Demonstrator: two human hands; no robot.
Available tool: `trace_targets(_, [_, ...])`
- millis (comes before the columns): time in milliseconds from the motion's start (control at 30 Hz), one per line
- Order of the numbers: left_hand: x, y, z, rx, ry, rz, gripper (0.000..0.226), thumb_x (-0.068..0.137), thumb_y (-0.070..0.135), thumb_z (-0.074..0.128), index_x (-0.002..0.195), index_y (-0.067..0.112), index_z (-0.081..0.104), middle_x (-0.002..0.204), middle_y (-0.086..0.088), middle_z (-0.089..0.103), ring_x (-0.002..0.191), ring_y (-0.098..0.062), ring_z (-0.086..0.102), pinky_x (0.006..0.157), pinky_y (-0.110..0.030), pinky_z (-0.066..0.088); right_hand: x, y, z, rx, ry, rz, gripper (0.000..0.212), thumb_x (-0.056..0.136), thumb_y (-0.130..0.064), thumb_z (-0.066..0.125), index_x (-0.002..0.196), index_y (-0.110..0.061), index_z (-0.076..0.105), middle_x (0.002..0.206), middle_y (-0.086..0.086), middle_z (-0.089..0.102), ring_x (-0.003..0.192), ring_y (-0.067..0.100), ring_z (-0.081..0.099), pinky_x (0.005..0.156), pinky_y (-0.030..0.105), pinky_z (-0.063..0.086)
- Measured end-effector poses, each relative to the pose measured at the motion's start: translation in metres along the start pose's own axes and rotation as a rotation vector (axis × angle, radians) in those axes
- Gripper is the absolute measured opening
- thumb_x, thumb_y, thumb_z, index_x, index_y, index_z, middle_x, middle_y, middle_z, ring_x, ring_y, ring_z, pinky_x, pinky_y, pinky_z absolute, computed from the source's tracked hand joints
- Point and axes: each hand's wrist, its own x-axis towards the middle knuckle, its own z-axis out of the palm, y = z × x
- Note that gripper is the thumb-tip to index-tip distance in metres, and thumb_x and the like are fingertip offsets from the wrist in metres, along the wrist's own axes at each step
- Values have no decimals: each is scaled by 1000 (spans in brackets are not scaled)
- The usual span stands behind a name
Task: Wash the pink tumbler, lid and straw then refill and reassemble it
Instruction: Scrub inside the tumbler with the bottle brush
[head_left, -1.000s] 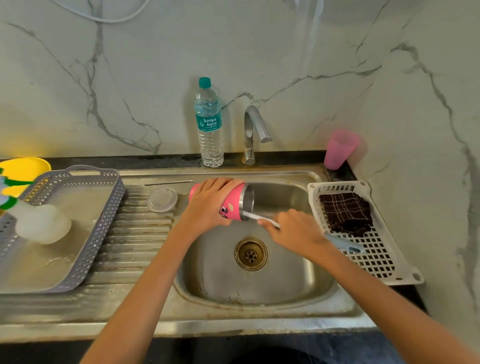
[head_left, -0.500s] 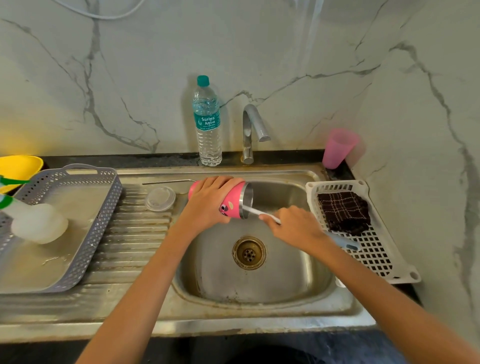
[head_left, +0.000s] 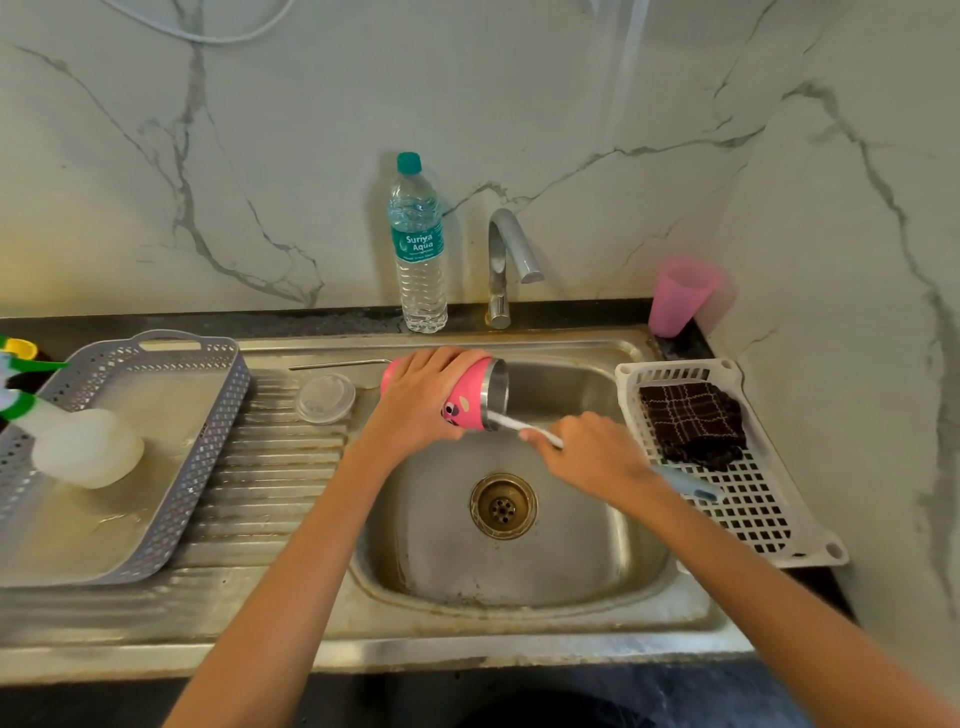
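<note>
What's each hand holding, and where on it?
The left hand grips the pink tumbler around its body; right hand grips the brush by its handle.

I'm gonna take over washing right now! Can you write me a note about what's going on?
Left hand grips the tumbler, on its side over the sink, mouth facing right.
Right hand holds the brush, its tip inside the tumbler's mouth.
Lid lies on the drainboard; straw lies just behind it. Bottle stands beside the tap.
Done: tumbler taken apart, scrubbing under way.
Left: finish scrubbing, rinse, wash lid and straw (cannot tell if washed), refill, reassemble.
</note>
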Motion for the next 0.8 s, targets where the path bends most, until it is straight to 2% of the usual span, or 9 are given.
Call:
trace_targets(100, [-1, -6, 5, 3, -41, -46, 102, 57, 26, 87, 146, 24, 37, 138, -1, 48, 128, -24, 43, 107, -37, 31, -5, -7, -5, -93, 74, -72, 53, 97, -62, 28, 69, -23, 51, 57, -6, 48, 52, 14, 50, 47, 24, 38])
trace_targets(200, [-5, -8, 9, -28, -83, -58, 102, 58, 25, 86, 147, 25, 35, 138, 0, 47, 128, -23, 42, 107, -36, 30, 6, 10, -27, -96, 102, -48, 54, 95, -65, 30, 65, -25, 51, 56, -6, 50, 49, 10, 49, 50, 25, 45])
trace_targets(300, [-4, -5, 4, -51, -46, -36, 99, 61, 25, 84, 146, 26, 35, 139, 2, 46, 129, -20, 40, 103, -30, 25, 14, 20, -30, -82, 120, 7, 56, 93, -66, 32, 65, -24, 55, 56, -6, 51, 51, 9, 50, 52, 27, 45])
trace_targets(367, [1, -4, 1, -43, 3, -8, 98, 61, 27, 85, 145, 26, 37, 139, 2, 46, 129, -20, 40, 102, -29, 23, 12, 14, -17, -66, 75, 10, 56, 94, -66, 30, 66, -23, 52, 57, -6, 50, 53, 13, 53, 53, 28, 47])
trace_targets(467, [3, -7, 5, -7, -14, 8, 98, 59, 26, 86, 144, 25, 39, 138, 0, 48, 128, -22, 42, 107, -35, 27, 1, 1, -10, -140, 66, -83, 51, 98, -61, 27, 71, -24, 50, 56, -7, 44, 52, 13, 50, 49, 24, 40])
trace_targets(567, [-2, -13, 12, -28, -40, -17, 97, 57, 24, 85, 143, 24, 40, 134, -1, 50, 124, -24, 46, 107, -44, 36, 4, 3, -29, -205, 140, -122, 54, 97, -61, 27, 68, -23, 51, 55, -6, 45, 54, 13, 53, 51, 27, 43])
trace_targets(667, [-4, -16, 12, -35, -29, -13, 96, 58, 23, 84, 143, 24, 41, 134, -1, 50, 124, -23, 45, 105, -40, 33, 15, 16, -36, -206, 141, -62, 53, 96, -63, 30, 61, -26, 44, 54, -8, 44, 48, 8, 44, 47, 23, 32])
trace_targets(800, [-2, -19, 8, 35, 11, 16, 98, 58, 29, 87, 144, 25, 40, 134, -1, 51, 123, -24, 46, 104, -36, 31, 11, 8, -13, -161, 67, -80, 54, 98, -60, 28, 73, -22, 57, 57, -6, 47, 54, 14, 53, 50, 25, 39])
